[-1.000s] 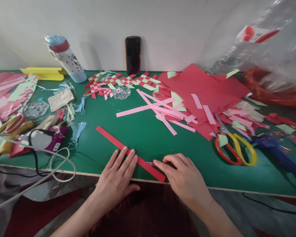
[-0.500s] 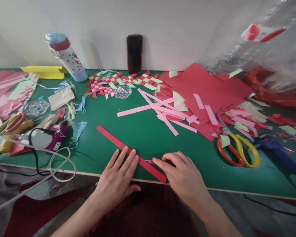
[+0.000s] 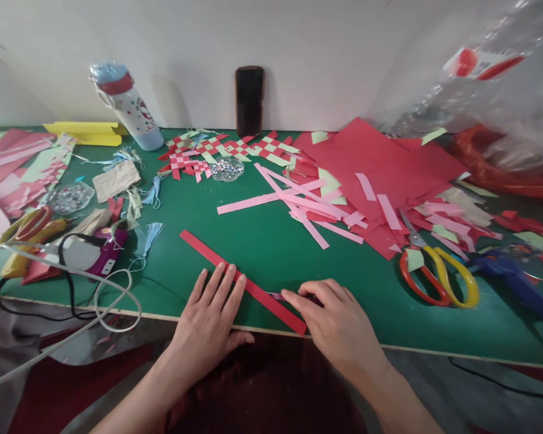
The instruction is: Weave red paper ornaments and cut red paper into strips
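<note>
A long red paper strip (image 3: 257, 294) lies slantwise on the green tabletop near its front edge. My left hand (image 3: 213, 313) rests flat on it, fingers spread, with the fingertips pressing its middle part. To the right of the strip, my right hand (image 3: 335, 313) is closed in a pinch around a slim purple craft knife (image 3: 277, 296). The knife's thin tip is beside the strip's right edge; whether it touches the paper I cannot tell. Most of the knife is hidden by the fingers.
Pink strips (image 3: 294, 202) and red sheets (image 3: 366, 163) lie beyond my hands. Scissors (image 3: 441, 277) and a blue glue gun (image 3: 518, 280) sit at right. Left are tassels (image 3: 151, 238), cables (image 3: 117, 295) and a bottle (image 3: 133, 111). A phone (image 3: 249, 99) leans against the wall.
My left hand has shifted a little to the left and up along the red strip. My right hand and the knife stay nearly in place. The view has moved slightly.
</note>
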Tool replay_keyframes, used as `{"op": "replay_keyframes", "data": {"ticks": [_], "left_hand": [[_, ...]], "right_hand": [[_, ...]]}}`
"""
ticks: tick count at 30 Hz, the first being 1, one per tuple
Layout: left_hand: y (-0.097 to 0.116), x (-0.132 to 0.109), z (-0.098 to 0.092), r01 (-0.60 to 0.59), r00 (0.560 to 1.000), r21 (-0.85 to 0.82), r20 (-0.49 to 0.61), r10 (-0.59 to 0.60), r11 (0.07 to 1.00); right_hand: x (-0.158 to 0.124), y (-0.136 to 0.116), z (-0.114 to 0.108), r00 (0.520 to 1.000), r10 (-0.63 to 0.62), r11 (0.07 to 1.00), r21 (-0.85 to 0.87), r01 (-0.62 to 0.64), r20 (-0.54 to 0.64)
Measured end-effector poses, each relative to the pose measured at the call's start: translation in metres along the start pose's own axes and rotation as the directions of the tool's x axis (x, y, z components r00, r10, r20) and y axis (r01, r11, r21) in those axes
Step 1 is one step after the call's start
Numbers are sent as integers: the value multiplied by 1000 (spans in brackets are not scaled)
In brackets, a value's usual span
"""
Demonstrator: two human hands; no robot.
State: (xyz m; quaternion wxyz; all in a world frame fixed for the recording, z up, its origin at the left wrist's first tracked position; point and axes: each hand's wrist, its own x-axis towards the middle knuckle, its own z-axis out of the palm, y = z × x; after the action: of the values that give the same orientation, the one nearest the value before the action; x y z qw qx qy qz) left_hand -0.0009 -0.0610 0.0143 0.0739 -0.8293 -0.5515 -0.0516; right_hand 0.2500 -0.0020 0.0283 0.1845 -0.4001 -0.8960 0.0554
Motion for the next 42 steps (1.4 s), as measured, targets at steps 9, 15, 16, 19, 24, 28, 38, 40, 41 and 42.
{"op": "replay_keyframes", "data": {"ticks": [9,15,16,19,24,28,38,40,41,42], "left_hand": [[0,1,0,-3,1000,38,1,3,999],[0,0,2,1,1000,19,-13,-1,1000],[0,0,2,4,1000,16,-13,-3,1000],[-1,-1,3,4,1000,0,-12,-4,1000],[-2,-1,3,-16,1000,8,-21,16,1000],[-2,-1,3,-24,999,12,-42,25,1000],[-1,-1,2,-57,993,-18,-108,54,998],[-1,-1,2,-56,992,-21,-110,54,998],[-1,-1,1,-55,993,-22,-110,52,998],[-1,-1,1,-53,993,-24,-108,50,998]], "right_hand": [[6,-1,5,1000,-8,1000,13,8,-14],[7,-1,6,1000,-11,1000,23,11,3],[8,-2,7,1000,-16,999,30,16,0],[10,-4,9,1000,-20,999,34,20,-13],[9,-3,10,1000,1,1000,8,-1,-9],[9,-2,8,1000,7,1000,4,-7,-12],[4,-8,8,1000,-8,1000,0,8,-8],[4,-8,8,1000,-13,1000,-9,13,-8],[4,-8,8,1000,-13,1000,-9,13,-6],[5,-7,8,1000,-11,1000,-6,11,-6]]}}
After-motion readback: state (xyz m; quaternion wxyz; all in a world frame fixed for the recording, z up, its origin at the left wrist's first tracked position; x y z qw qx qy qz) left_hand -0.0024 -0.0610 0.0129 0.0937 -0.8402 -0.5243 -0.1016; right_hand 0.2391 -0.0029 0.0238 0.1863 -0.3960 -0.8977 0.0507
